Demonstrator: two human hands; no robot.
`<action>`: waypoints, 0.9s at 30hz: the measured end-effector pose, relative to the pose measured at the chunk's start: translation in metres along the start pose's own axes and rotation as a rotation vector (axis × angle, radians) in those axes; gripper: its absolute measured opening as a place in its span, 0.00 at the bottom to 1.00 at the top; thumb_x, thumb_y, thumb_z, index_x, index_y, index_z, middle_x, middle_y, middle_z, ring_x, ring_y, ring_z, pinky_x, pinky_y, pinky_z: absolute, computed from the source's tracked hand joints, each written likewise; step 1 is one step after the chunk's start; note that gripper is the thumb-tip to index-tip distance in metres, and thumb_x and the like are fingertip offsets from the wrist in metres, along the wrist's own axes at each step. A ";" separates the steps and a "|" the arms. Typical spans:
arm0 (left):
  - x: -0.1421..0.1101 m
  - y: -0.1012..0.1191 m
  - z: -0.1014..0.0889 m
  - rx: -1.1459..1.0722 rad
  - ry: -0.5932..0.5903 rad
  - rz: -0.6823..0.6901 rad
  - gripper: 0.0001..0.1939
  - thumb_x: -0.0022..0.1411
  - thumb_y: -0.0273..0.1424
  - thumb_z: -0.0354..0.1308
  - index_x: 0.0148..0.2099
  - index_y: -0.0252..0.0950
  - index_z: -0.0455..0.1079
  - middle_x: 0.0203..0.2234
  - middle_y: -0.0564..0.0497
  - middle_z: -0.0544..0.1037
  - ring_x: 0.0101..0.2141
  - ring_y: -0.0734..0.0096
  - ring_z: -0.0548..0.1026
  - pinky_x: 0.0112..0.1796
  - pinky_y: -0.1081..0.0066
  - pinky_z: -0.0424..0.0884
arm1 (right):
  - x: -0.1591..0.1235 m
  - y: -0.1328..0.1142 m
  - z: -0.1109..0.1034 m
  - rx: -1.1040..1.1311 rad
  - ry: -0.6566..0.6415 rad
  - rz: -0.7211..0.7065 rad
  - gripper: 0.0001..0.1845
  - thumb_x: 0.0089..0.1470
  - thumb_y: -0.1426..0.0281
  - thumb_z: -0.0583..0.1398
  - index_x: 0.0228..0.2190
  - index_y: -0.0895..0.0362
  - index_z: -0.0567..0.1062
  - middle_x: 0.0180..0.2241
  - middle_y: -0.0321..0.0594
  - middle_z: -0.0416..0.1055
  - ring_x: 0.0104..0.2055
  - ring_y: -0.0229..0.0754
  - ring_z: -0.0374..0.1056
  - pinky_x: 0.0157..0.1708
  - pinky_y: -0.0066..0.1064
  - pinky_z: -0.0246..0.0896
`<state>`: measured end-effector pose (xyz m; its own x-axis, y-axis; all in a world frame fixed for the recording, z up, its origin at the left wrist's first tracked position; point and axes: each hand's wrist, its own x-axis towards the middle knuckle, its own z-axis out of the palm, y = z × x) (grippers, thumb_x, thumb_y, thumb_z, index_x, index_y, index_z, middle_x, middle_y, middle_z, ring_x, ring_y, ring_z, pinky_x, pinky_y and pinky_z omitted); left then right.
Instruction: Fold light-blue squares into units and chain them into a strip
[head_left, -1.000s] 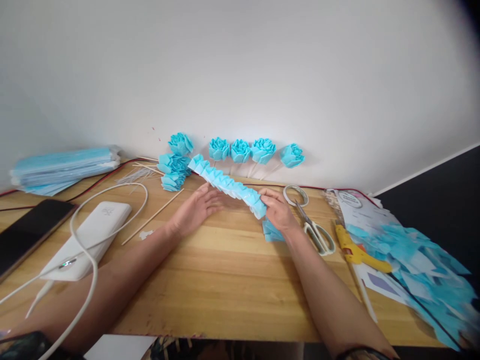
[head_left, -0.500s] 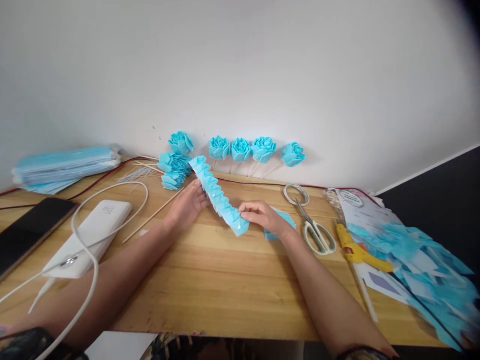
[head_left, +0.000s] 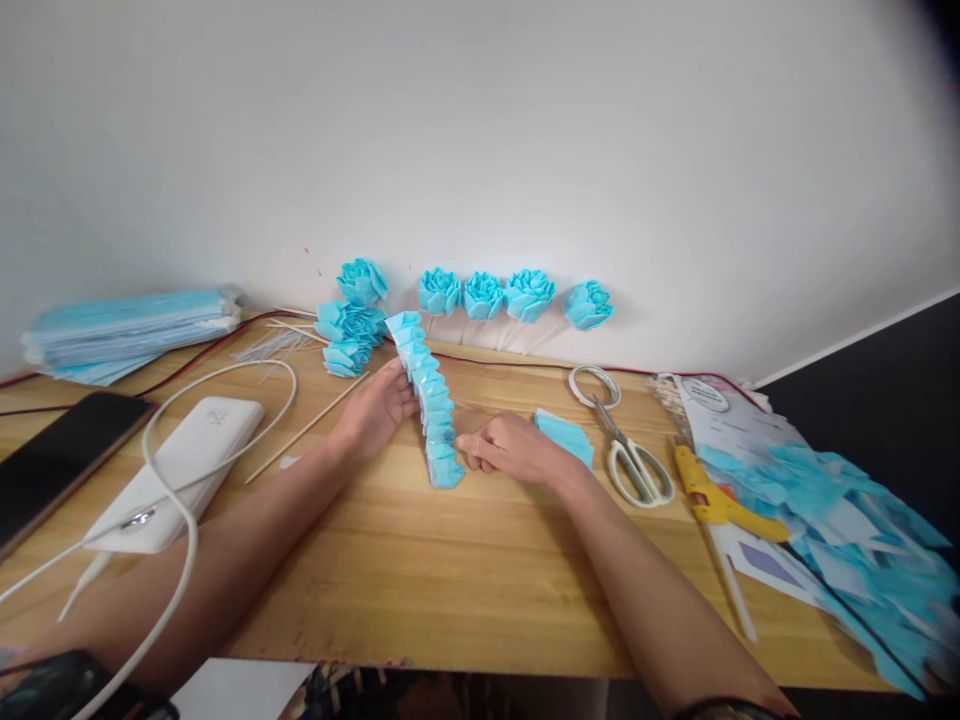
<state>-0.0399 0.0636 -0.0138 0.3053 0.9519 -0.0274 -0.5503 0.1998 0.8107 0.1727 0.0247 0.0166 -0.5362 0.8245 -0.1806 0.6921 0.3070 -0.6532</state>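
Note:
A pleated light-blue strip of overlapping folded petals [head_left: 429, 392] runs upright and slightly curved between my two hands. My left hand [head_left: 379, 408] is at the strip's upper left edge, its fingers partly hidden behind the folds, and appears to hold it there. Close to the strip's lower end, my right hand [head_left: 506, 447] has its fingers curled, with thumb and index fingertip at the right edge. A small stack of blue pieces [head_left: 564, 436] lies just beyond my right hand.
Several blue flowers on sticks [head_left: 529, 295] lean along the wall. White-handled scissors [head_left: 637, 470], a tape roll [head_left: 594, 386], a yellow glue gun [head_left: 720, 500] and blue scraps [head_left: 862, 540] are right. Left are a power bank [head_left: 180, 475], phone [head_left: 64, 460], cable and wooden stick [head_left: 307, 428].
The strip has swung from a slant to nearly upright, its lower end moving left and toward me with my right hand. My left hand has shifted slightly left, uncovering the small blue stack.

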 end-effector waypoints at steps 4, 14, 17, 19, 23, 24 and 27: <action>-0.003 0.002 0.005 0.000 -0.034 -0.057 0.17 0.66 0.37 0.48 0.48 0.33 0.70 0.45 0.42 0.76 0.39 0.62 0.76 0.39 0.64 0.74 | 0.003 0.009 0.001 0.077 0.257 0.006 0.34 0.60 0.50 0.46 0.17 0.59 0.75 0.17 0.38 0.69 0.20 0.34 0.63 0.25 0.28 0.54; -0.014 -0.007 0.013 0.128 -0.339 -0.291 0.28 0.61 0.50 0.50 0.51 0.33 0.70 0.37 0.42 0.77 0.33 0.64 0.75 0.34 0.68 0.71 | 0.017 0.020 0.005 0.697 0.557 -0.149 0.21 0.58 0.55 0.54 0.46 0.54 0.74 0.37 0.41 0.72 0.38 0.41 0.68 0.29 0.28 0.64; -0.016 -0.008 0.013 0.186 -0.386 -0.287 0.27 0.62 0.50 0.49 0.51 0.34 0.70 0.37 0.42 0.77 0.34 0.64 0.74 0.35 0.68 0.70 | 0.017 0.015 0.009 0.770 0.539 -0.161 0.17 0.57 0.57 0.56 0.41 0.54 0.75 0.34 0.38 0.72 0.34 0.38 0.67 0.31 0.28 0.64; -0.017 -0.009 0.013 0.231 -0.400 -0.278 0.27 0.63 0.49 0.48 0.52 0.34 0.70 0.39 0.41 0.77 0.36 0.64 0.74 0.36 0.68 0.70 | 0.018 0.013 0.010 0.770 0.555 -0.142 0.14 0.56 0.58 0.58 0.33 0.55 0.75 0.29 0.35 0.70 0.30 0.36 0.66 0.31 0.28 0.62; -0.018 -0.009 0.012 0.367 -0.349 -0.226 0.25 0.63 0.48 0.50 0.48 0.32 0.72 0.39 0.40 0.77 0.37 0.64 0.74 0.37 0.67 0.69 | 0.019 0.012 0.011 0.685 0.616 -0.084 0.17 0.54 0.58 0.59 0.22 0.57 0.70 0.21 0.32 0.65 0.25 0.34 0.62 0.27 0.26 0.58; -0.017 -0.008 0.012 0.408 -0.318 -0.197 0.25 0.62 0.48 0.51 0.47 0.31 0.73 0.38 0.40 0.77 0.36 0.64 0.74 0.37 0.67 0.70 | 0.019 0.013 0.012 0.672 0.617 -0.077 0.17 0.54 0.58 0.59 0.21 0.57 0.70 0.21 0.32 0.65 0.24 0.34 0.62 0.27 0.26 0.57; -0.015 -0.006 0.013 0.495 -0.214 -0.100 0.25 0.61 0.47 0.52 0.45 0.28 0.72 0.33 0.41 0.77 0.33 0.64 0.74 0.35 0.66 0.71 | 0.019 0.012 0.014 0.674 0.586 -0.067 0.17 0.53 0.57 0.59 0.22 0.57 0.70 0.21 0.32 0.65 0.24 0.35 0.62 0.26 0.26 0.57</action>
<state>-0.0316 0.0447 -0.0103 0.5174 0.8548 -0.0405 -0.0949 0.1043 0.9900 0.1642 0.0372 -0.0055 -0.1042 0.9820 0.1573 0.1384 0.1710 -0.9755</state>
